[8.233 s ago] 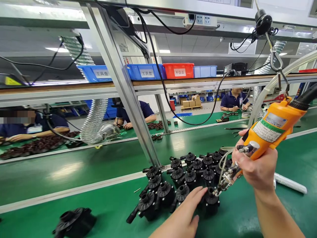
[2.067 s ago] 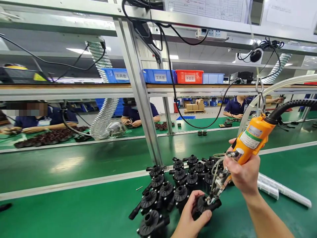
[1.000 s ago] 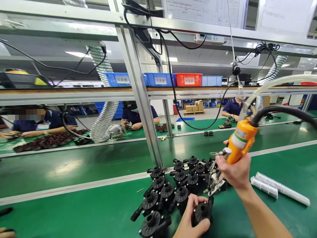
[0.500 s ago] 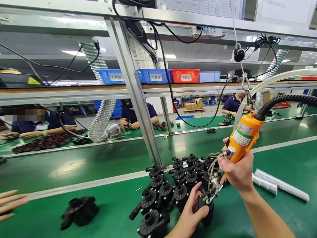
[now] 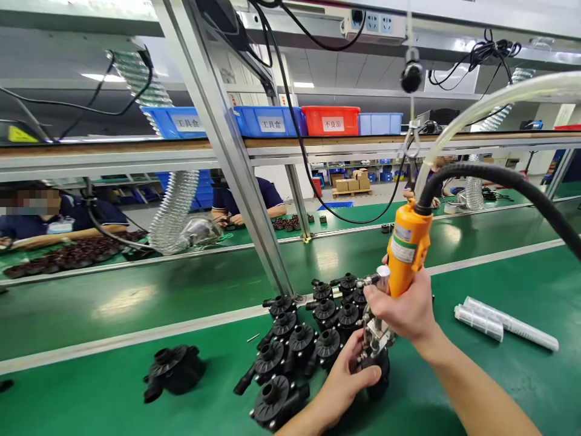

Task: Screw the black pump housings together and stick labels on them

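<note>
Holds the pump [image 5: 380, 383] on the bench [image 5: 458, 375] near the front edge of the view, with the fingers [image 5: 350, 350] of the left hand [image 5: 345, 381] curled round its side and top. Grips the driver [image 5: 408, 242] in the right hand [image 5: 406, 306], with those fingers wrapped firmly about its orange body. Aims the driver's metal head down at the top of the pump; cannot tell, behind the fingers, exactly where they meet. Trails a black hose [image 5: 494, 174] and a clear hose [image 5: 463, 106] from the driver's upper end, near a hook [image 5: 412, 143]. Just left and beyond, has other pumps [image 5: 302, 340] standing close together in loose rows. Farther left, has a lone pump [image 5: 178, 370] well apart, with a thin pin [image 5: 253, 338] lying between it and the group. To the right, has two clear rolls [image 5: 508, 324] lying side by side. Behind the group, faces a metal post [image 5: 222, 133] and a shelf [image 5: 136, 148] with blue boxes [image 5: 272, 121] and a red box [image 5: 330, 121] in a row. Beyond, faces co-workers [image 5: 102, 212] at a far bench [image 5: 363, 212], with dark brown parts [image 5: 77, 253] heaped at the left.
</note>
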The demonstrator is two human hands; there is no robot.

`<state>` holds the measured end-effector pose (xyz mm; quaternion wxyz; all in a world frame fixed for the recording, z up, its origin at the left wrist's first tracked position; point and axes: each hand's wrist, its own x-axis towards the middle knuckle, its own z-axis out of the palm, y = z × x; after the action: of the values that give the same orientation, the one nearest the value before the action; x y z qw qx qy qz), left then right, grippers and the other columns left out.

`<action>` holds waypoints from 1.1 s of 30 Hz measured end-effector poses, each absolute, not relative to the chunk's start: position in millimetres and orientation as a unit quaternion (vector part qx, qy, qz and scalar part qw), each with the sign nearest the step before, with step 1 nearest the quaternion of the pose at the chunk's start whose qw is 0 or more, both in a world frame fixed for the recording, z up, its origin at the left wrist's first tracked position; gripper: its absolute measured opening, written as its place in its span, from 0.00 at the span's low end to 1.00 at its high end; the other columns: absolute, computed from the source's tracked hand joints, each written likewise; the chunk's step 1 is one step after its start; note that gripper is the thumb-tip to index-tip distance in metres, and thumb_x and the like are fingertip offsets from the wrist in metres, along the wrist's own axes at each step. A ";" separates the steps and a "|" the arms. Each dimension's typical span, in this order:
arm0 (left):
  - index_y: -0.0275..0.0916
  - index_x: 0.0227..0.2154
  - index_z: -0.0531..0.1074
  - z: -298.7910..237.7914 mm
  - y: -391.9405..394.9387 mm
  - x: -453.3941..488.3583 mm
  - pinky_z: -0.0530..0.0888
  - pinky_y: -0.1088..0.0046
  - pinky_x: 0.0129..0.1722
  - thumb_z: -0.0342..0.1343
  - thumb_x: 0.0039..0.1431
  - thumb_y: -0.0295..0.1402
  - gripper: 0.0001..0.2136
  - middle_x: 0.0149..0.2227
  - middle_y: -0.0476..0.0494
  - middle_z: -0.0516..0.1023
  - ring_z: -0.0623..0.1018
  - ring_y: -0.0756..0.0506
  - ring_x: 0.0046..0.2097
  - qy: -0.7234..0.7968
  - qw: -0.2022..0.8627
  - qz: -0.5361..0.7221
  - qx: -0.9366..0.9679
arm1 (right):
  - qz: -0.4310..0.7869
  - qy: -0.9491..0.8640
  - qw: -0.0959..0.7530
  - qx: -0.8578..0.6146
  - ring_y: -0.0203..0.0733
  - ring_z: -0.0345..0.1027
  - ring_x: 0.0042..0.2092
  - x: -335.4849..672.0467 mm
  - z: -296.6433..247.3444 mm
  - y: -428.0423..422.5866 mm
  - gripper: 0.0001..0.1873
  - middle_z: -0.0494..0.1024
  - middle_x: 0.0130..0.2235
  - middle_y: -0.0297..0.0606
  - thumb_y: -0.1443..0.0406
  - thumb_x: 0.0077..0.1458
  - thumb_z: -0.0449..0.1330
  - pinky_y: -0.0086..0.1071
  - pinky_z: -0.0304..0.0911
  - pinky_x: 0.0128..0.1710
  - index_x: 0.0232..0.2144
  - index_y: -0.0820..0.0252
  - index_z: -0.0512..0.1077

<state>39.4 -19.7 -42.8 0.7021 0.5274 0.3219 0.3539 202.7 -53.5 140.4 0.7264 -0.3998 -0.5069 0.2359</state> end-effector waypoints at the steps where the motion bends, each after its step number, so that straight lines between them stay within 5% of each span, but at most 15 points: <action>1: 0.46 0.62 0.73 -47.7 -18.9 39.6 0.70 0.55 0.63 0.81 0.43 0.42 0.42 0.61 0.40 0.79 0.74 0.31 0.63 0.333 0.699 0.357 0.522 | 0.248 -0.510 0.719 -0.402 0.31 0.55 0.20 201.6 137.8 -51.2 0.24 0.63 0.22 0.19 0.63 0.40 0.73 0.26 0.56 0.18 0.38 0.53 0.65; 5: 0.44 0.61 0.75 -66.0 -12.8 40.5 0.72 0.55 0.61 0.83 0.37 0.45 0.44 0.59 0.36 0.80 0.75 0.29 0.61 0.353 0.693 0.376 0.504 | 0.255 -0.512 0.711 -0.409 0.31 0.53 0.22 200.2 134.5 -46.1 0.25 0.62 0.23 0.19 0.62 0.41 0.73 0.26 0.54 0.18 0.38 0.54 0.65; 11: 0.45 0.59 0.72 -49.7 -18.7 39.3 0.73 0.61 0.56 0.81 0.42 0.47 0.41 0.57 0.39 0.80 0.77 0.34 0.57 0.318 0.690 0.354 0.546 | 0.246 -0.511 0.719 -0.402 0.31 0.56 0.22 203.6 134.7 -43.1 0.24 0.64 0.22 0.19 0.63 0.42 0.73 0.26 0.57 0.20 0.40 0.55 0.66; 15: 0.46 0.50 0.67 -48.7 -33.8 45.4 0.74 0.69 0.46 0.80 0.45 0.48 0.34 0.47 0.45 0.79 0.78 0.42 0.47 0.319 0.648 0.428 0.544 | 0.222 -0.472 0.759 -0.389 0.32 0.60 0.20 215.5 142.4 -48.6 0.26 0.67 0.21 0.19 0.63 0.42 0.73 0.27 0.63 0.21 0.42 0.56 0.67; 20: 0.46 0.41 0.62 -46.8 -42.3 53.7 0.73 0.72 0.39 0.78 0.46 0.52 0.32 0.47 0.44 0.80 0.78 0.43 0.43 0.264 0.663 0.462 0.526 | 0.130 -0.427 0.804 -0.393 0.34 0.64 0.20 235.6 159.9 -71.2 0.25 0.70 0.21 0.21 0.66 0.39 0.72 0.28 0.67 0.21 0.42 0.58 0.70; 26: 0.42 0.50 0.75 -33.5 -41.3 47.4 0.75 0.65 0.50 0.79 0.41 0.48 0.34 0.45 0.41 0.82 0.79 0.38 0.47 0.339 0.567 0.434 0.613 | 0.162 -0.448 0.795 -0.376 0.32 0.60 0.18 234.0 166.3 -80.3 0.23 0.70 0.22 0.22 0.66 0.38 0.71 0.27 0.62 0.17 0.40 0.56 0.70; 33: 0.39 0.49 0.79 -34.5 -47.5 47.5 0.78 0.67 0.43 0.77 0.42 0.47 0.31 0.41 0.44 0.83 0.79 0.39 0.42 0.380 0.556 0.432 0.600 | 0.187 -0.449 0.787 -0.379 0.32 0.57 0.18 226.7 168.2 -75.5 0.23 0.66 0.21 0.20 0.62 0.40 0.69 0.28 0.61 0.17 0.41 0.55 0.69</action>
<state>47.5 -47.5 -34.5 0.5562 0.5996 0.3797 0.4324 226.7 -75.5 168.2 0.7869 -0.3794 -0.4493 0.1870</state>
